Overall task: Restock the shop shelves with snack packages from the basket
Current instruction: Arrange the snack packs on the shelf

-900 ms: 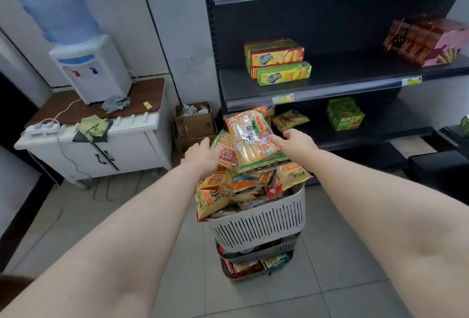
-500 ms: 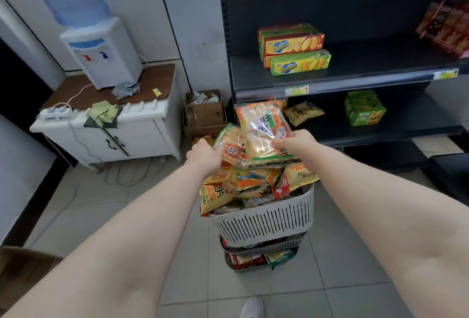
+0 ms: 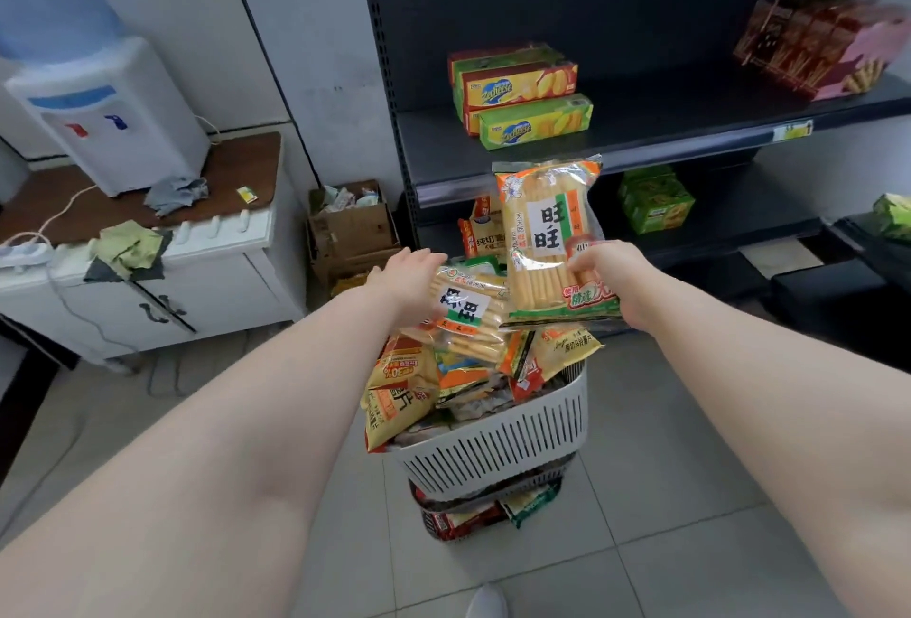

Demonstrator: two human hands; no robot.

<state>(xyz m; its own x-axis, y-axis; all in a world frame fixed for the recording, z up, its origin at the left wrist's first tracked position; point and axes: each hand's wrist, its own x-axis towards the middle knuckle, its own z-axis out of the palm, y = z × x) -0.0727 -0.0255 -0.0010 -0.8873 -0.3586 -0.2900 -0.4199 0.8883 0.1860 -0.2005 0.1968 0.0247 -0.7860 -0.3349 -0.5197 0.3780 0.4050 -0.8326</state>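
Note:
A white slotted basket (image 3: 498, 450) heaped with snack packages stands on the floor before the dark shelves (image 3: 641, 149). My right hand (image 3: 616, 277) grips an orange-and-clear rice cracker bag (image 3: 547, 237), held upright above the heap. My left hand (image 3: 411, 279) holds the left end of a second rice cracker bag (image 3: 468, 316), lying tilted on top of the pile. Yellow chip bags (image 3: 399, 400) spill over the basket's left rim.
Yellow-green cracker boxes (image 3: 522, 97) sit on the middle shelf, red-pink boxes (image 3: 818, 50) at its right. Green boxes (image 3: 653, 200) and chip bags (image 3: 480, 230) lie on the lower shelf. A lower basket (image 3: 473, 519), a cardboard box (image 3: 352, 228) and a cabinet with water dispenser (image 3: 108, 119) stand nearby.
My right hand has lifted its rice cracker bag higher and more upright, toward the shelves. My left hand has taken hold of the second bag on the pile. The view has moved closer.

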